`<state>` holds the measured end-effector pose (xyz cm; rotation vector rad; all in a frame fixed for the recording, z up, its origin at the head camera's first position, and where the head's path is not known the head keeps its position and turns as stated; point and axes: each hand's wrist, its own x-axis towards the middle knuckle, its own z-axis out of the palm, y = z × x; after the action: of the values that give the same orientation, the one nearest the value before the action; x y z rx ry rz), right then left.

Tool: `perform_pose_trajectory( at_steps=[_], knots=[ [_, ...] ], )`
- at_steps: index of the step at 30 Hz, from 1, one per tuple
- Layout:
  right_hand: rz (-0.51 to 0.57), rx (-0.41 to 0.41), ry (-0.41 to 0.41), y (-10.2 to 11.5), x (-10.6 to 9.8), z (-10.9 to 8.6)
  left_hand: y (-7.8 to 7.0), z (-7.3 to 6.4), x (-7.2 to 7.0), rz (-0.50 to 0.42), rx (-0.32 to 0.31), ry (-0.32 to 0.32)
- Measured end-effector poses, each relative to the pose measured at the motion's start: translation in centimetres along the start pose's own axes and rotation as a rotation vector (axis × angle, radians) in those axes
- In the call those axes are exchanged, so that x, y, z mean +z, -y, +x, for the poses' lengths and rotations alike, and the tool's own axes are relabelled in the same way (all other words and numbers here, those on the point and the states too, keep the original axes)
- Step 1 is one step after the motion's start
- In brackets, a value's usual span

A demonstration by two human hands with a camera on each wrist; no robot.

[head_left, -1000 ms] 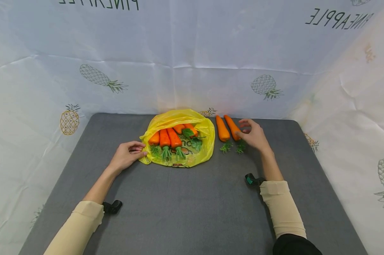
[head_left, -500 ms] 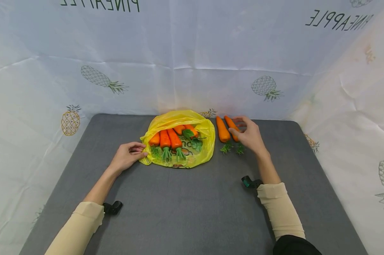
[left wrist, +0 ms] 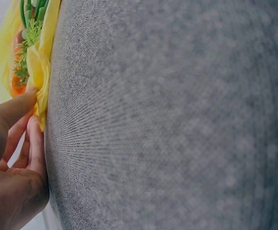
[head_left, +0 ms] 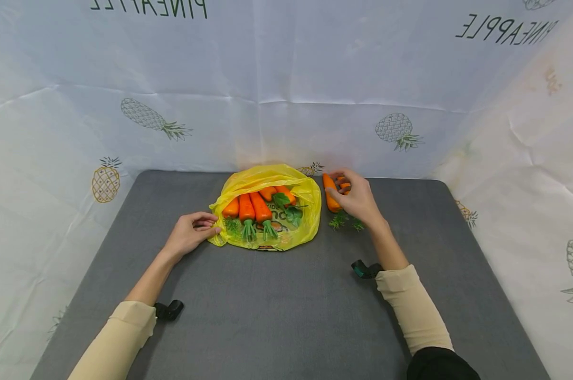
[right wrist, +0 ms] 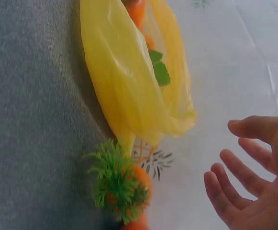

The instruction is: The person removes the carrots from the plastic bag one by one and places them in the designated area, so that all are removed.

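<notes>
Right hand (head_left: 357,201), fingers parted and empty, hovered over loose carrots (head_left: 335,205) just right of the yellow bag (head_left: 296,238), its edge pinched by the left hand (head_left: 190,233): seemingly a reach, wanting a grip next.

A gaping yellow bag (head_left: 301,237) holds orange carrots (head_left: 260,207), two green-topped carrots (head_left: 334,206) lying just beside it.
</notes>
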<state>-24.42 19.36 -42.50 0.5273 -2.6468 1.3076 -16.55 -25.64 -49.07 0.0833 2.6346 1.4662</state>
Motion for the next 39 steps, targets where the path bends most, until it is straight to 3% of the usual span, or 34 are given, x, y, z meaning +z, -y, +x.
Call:
perform_pose_trajectory(
  at_steps=[15, 39],
  knots=[
    [-0.044, -0.120, 0.113, 1.7, 3.9, 1.8, 0.1, -0.2, -0.2, -0.007, 0.000, -0.008],
    [-0.112, -0.158, 0.294, 1.1, 8.6, 3.9, -0.1, 0.0, 0.2, -0.003, -0.006, -0.008]
  ],
)
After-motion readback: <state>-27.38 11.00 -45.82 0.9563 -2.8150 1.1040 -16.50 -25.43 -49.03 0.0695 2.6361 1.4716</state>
